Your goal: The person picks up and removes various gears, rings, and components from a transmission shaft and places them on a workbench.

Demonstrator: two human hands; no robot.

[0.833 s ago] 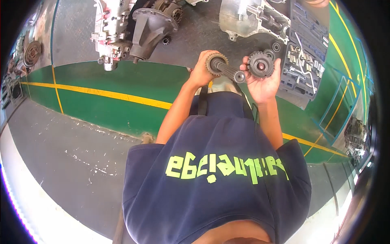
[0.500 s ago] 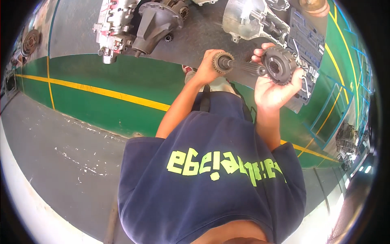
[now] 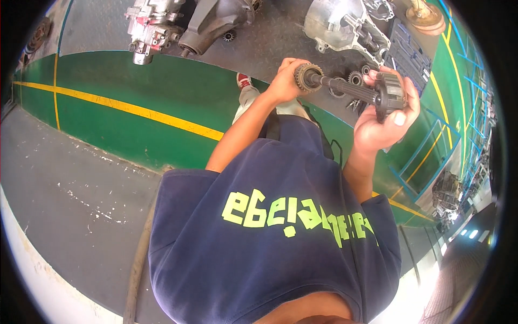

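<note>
Silver cast-metal housing (image 3: 154,29): ribbed, lumpy surface with reddish patches; at the far-left end of the counter (image 3: 275,40), a dark, slightly textured top.
Dark grey cone-shaped casting (image 3: 210,27): matte metal, smooth flared body, narrow end toward the wearer; just beside the silver housing.
Small dark toothed pinion (image 3: 229,35): round, metal, lying on the counter near the cone-shaped casting.
Left hand (image 3: 287,81): fingers curled closed about the geared end of the shaft; the far side of the grip is hidden.
Dark steel splined shaft (image 3: 350,89): slender, lengthwise grooves, toothed ring at its left end; held between the hands, in front of the counter's near edge.
Shaft axis: left to right, dipping slightly rightward; geared end at the left hand, narrow end pointing at the drum.
Silver bell-shaped housing (image 3: 328,27): pale cast metal, open-sided, on the counter beyond the shaft.
Right hand (image 3: 377,129): thumb and fingers pinching the drum from near and far sides.
Dark toothed metal drum (image 3: 392,97): short, thick, notched rim; flat face turned left to the shaft's tip, seating unclear.
Blue-grey moulded tool case (image 3: 407,54): recessed plastic, beyond the right hand.
</note>
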